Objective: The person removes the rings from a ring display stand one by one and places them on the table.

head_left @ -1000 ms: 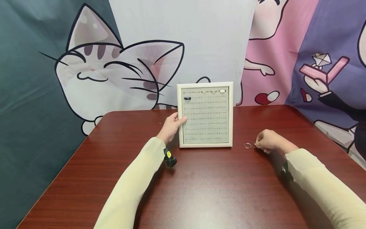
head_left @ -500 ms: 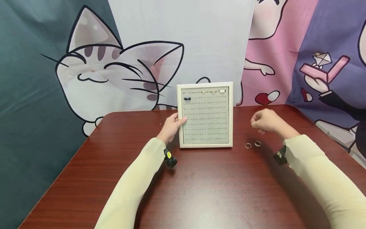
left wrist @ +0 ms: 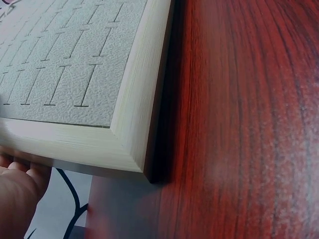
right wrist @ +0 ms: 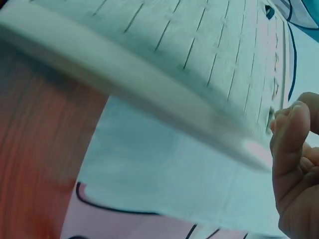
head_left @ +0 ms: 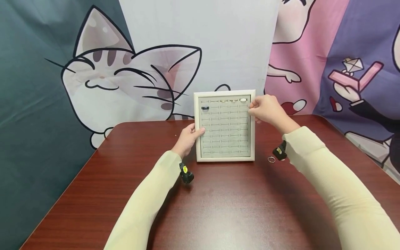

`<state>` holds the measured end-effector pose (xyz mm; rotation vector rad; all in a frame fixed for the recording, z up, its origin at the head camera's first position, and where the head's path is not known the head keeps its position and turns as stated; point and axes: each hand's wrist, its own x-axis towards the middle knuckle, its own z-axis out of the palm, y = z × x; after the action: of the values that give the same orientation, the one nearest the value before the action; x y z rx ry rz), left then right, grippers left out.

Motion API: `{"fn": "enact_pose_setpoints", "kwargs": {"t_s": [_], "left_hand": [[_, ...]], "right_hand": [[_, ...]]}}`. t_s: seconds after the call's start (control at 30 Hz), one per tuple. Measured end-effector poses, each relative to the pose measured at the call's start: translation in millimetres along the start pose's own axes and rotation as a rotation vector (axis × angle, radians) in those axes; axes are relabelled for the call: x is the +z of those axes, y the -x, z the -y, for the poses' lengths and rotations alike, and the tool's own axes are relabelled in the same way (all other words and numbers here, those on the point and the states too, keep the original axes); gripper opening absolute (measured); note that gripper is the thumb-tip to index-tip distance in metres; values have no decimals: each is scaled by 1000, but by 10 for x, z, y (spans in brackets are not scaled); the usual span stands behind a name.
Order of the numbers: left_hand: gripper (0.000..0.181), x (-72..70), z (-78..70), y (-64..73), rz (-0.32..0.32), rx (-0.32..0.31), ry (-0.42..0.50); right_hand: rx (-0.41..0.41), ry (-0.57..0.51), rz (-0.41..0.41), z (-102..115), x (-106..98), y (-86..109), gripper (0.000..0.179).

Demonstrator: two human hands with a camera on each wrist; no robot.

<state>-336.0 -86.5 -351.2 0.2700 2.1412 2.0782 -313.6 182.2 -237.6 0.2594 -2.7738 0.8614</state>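
A white-framed ring display board (head_left: 225,159) with rows of slits stands upright on the table. My left hand (head_left: 187,139) grips its left edge, thumb on the front; in the left wrist view, curled fingers (left wrist: 20,174) show at the frame. My right hand (head_left: 265,109) is at the upper right edge, thumb and fingertips drawn together; I cannot tell whether anything is between them. Just left of it sits a white ring (head_left: 243,100) in the top row. Two more rings, including a gold-toned ring (head_left: 233,101), share that row; a dark blue ring (head_left: 205,108) sits below, far left.
A silver ring (head_left: 271,159) lies on the reddish-brown table (head_left: 218,208) right of the board. A second ring beside it is mostly hidden by the right wrist camera (head_left: 279,150). A cartoon-printed cloth (head_left: 162,27) hangs behind the table.
My right hand has risen from beside the rings on the table and moved left to the board's upper right edge. A second ring came into sight on the table as it lifted. The left hand stays put.
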Motion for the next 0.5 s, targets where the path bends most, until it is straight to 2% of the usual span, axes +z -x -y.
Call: {"fn": "enact_pose_setpoints", "kwargs": {"t_s": [0.3,0.5], "left_hand": [[34,-12,-11,5,-5,-1,5],[32,8,9,22,-2,7,17]], "right_hand": [[-51,-61,-42,340,258,-213,19],[-67,-95,-59,460,445,-295,20]]}}
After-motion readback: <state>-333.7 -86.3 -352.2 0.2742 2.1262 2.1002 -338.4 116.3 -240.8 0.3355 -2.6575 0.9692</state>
